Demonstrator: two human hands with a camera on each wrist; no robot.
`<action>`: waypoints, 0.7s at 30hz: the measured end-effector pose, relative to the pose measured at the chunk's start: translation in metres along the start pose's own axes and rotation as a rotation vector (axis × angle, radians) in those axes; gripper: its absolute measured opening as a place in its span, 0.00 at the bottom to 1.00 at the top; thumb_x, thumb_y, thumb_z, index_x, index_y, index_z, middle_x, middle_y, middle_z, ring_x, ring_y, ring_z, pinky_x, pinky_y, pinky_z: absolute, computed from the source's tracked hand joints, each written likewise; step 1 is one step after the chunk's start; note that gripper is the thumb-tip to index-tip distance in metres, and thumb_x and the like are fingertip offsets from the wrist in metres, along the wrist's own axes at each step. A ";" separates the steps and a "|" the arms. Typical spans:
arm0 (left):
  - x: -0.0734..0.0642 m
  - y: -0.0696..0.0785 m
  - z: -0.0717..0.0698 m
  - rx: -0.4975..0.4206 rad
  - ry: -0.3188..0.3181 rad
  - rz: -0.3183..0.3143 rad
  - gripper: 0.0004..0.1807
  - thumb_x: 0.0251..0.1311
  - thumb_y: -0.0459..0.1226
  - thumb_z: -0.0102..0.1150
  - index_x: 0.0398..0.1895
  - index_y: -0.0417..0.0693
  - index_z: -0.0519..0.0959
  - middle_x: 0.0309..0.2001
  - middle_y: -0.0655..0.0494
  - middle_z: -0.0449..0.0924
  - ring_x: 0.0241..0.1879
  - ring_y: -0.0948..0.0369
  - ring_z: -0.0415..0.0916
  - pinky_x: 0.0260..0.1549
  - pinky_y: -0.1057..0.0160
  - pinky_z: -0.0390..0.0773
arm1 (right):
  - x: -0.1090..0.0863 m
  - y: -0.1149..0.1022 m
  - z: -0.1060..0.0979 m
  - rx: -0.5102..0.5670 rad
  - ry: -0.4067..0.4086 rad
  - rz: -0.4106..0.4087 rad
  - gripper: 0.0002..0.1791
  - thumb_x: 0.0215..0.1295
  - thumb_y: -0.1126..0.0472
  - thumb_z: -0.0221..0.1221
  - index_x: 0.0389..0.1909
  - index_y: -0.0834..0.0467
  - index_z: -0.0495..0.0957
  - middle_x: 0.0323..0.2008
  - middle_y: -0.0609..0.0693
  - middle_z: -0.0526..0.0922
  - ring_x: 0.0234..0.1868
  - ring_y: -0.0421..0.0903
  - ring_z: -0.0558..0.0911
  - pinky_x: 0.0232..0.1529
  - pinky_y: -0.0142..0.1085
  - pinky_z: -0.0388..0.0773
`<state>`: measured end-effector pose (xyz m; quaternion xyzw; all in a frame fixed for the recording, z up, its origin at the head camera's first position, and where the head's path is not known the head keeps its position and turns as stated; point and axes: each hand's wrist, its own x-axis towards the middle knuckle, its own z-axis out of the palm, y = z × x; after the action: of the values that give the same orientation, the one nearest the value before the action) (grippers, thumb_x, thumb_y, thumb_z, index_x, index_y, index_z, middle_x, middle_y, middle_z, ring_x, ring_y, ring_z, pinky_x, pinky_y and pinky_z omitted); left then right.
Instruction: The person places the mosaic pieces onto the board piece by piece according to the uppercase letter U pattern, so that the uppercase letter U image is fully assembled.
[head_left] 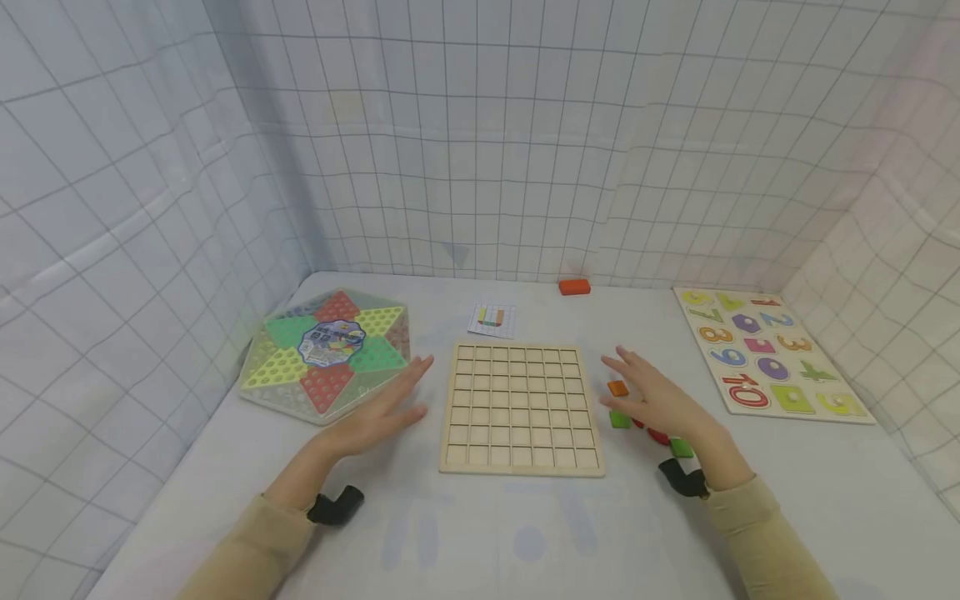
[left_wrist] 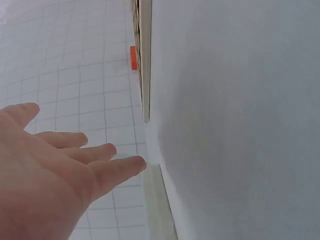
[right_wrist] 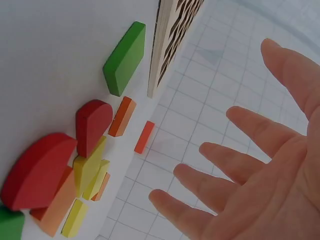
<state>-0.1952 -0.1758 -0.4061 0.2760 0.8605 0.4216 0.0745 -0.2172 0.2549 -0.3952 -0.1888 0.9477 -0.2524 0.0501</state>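
Note:
A square wooden grid board (head_left: 522,408) lies flat on the white table between the two hands. On its left my left hand (head_left: 378,417) hovers with straight, spread fingers, holding nothing. My right hand (head_left: 663,404) is held the same way on the other side, over a group of small coloured blocks. In the right wrist view that group includes a green block (right_wrist: 125,59), a red rounded block (right_wrist: 93,126), a larger red curved block (right_wrist: 40,170), an orange block (right_wrist: 122,116) and several yellow ones. In the head view my right hand hides part of the group.
Behind the board lies a small card (head_left: 492,320) with a coloured U-shaped pattern. An orange-red block (head_left: 575,287) sits near the back wall. A hexagonal Chinese checkers set (head_left: 330,354) is at left, and a number puzzle board (head_left: 772,354) at right. Grid-patterned curtains surround the table.

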 end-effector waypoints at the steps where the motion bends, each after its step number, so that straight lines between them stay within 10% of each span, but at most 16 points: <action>1: 0.001 -0.001 0.001 -0.032 0.001 0.007 0.35 0.70 0.42 0.45 0.75 0.54 0.43 0.74 0.49 0.38 0.72 0.47 0.34 0.65 0.42 0.43 | 0.000 0.001 -0.001 0.013 0.002 0.005 0.41 0.62 0.38 0.55 0.70 0.55 0.58 0.72 0.59 0.47 0.71 0.61 0.48 0.62 0.62 0.51; 8: 0.006 -0.010 0.010 -0.203 -0.041 -0.069 0.36 0.67 0.46 0.50 0.74 0.54 0.48 0.74 0.47 0.40 0.72 0.50 0.33 0.66 0.43 0.42 | 0.000 0.012 -0.006 0.054 0.050 0.001 0.35 0.65 0.43 0.55 0.68 0.56 0.61 0.70 0.58 0.57 0.64 0.63 0.63 0.59 0.60 0.61; 21: 0.010 -0.024 0.026 -0.190 0.045 -0.119 0.34 0.58 0.49 0.62 0.66 0.50 0.66 0.69 0.48 0.57 0.70 0.49 0.49 0.65 0.47 0.50 | -0.001 0.030 -0.017 0.168 0.051 0.058 0.30 0.67 0.49 0.55 0.66 0.58 0.65 0.59 0.62 0.71 0.56 0.63 0.73 0.50 0.56 0.72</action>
<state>-0.2040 -0.1646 -0.4398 0.2065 0.8330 0.5022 0.1060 -0.2290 0.2870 -0.3955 -0.1500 0.9292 -0.3342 0.0486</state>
